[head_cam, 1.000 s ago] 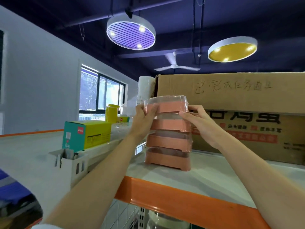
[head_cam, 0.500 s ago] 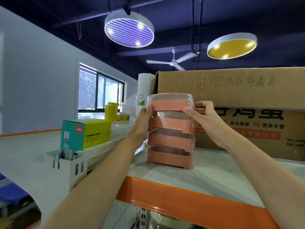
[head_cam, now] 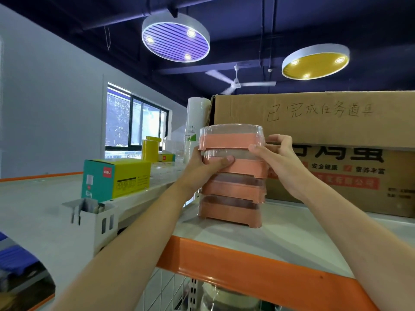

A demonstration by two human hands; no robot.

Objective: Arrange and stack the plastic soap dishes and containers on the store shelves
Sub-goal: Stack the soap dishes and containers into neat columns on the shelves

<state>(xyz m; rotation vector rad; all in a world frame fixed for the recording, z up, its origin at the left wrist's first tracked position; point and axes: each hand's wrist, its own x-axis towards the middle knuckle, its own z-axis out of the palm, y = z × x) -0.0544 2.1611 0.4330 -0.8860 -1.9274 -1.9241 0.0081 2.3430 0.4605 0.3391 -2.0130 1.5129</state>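
On the white shelf with an orange front rail (head_cam: 258, 272), four pink plastic soap dishes in clear wrap (head_cam: 232, 176) stand stacked. The left hand (head_cam: 203, 167) grips the second-from-top dish; the right hand (head_cam: 277, 157) pinches the top one's edge. Squaring the stack looks nearly finished, ahead of the brown cardboard boxes (head_cam: 336, 122).

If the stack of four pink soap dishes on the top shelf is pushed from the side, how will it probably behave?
The stack of pink soap dishes is tall on a narrow base, so it would probably tip rather than slide. The dishes look like thin, light plastic. Their glossy clear wrap may be slippery, so the upper ones could shift; the left hand and right hand steady them.
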